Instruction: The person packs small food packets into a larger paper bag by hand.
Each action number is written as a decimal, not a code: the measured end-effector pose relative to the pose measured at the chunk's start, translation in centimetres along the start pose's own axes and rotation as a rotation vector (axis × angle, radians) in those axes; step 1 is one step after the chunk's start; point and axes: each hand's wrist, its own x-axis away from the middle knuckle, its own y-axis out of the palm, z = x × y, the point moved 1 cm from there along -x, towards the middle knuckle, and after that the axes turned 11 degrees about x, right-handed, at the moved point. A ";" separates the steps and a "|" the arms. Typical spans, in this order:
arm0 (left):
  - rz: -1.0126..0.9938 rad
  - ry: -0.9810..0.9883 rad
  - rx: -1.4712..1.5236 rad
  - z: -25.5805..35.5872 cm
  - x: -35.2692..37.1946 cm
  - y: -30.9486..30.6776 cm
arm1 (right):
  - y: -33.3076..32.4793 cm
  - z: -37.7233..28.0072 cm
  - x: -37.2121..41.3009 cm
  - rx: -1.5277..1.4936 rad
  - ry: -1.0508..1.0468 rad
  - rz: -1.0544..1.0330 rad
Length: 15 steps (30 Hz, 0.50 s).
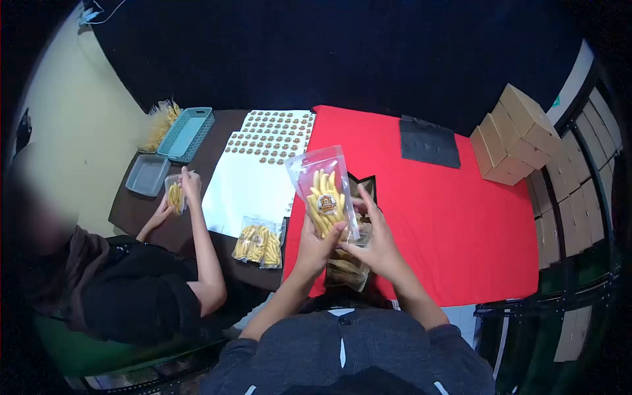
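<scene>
A clear pouch of yellow stick-shaped snacks point(324, 191) with a round label is held up over the red cloth point(421, 217). My left hand point(317, 243) grips its lower left side, thumb on the front. At its lower right edge, my right hand point(378, 240) holds the pouch with the fingers partly behind it. Beneath my hands lie more pouches point(347, 273), partly hidden. Several filled pouches point(259, 243) rest to the left, beside the white sticker sheets point(253, 178).
On the left a co-worker point(131, 283) holds a small pouch point(175, 194). Near them are a clear tub point(147, 175), a teal basket point(187, 135) and bagged snacks point(160, 125). A black folder-like sheet point(430, 143) and cardboard boxes point(517, 135) stand at the right.
</scene>
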 end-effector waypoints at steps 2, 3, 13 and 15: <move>0.054 -0.028 -0.035 0.2 -0.7 -0.4 | -1.6 -0.2 -0.7 -0.137 0.017 0.037; 0.028 0.011 -0.085 0.0 -0.9 -0.6 | -2.4 -0.3 -0.9 -0.205 0.023 0.056; -0.410 0.352 -0.638 1.2 -3.9 -0.4 | -7.5 -1.9 -3.2 0.207 -0.156 0.237; -0.209 0.380 -0.726 0.3 -4.0 -1.1 | -6.9 0.2 -3.0 0.082 -0.057 0.392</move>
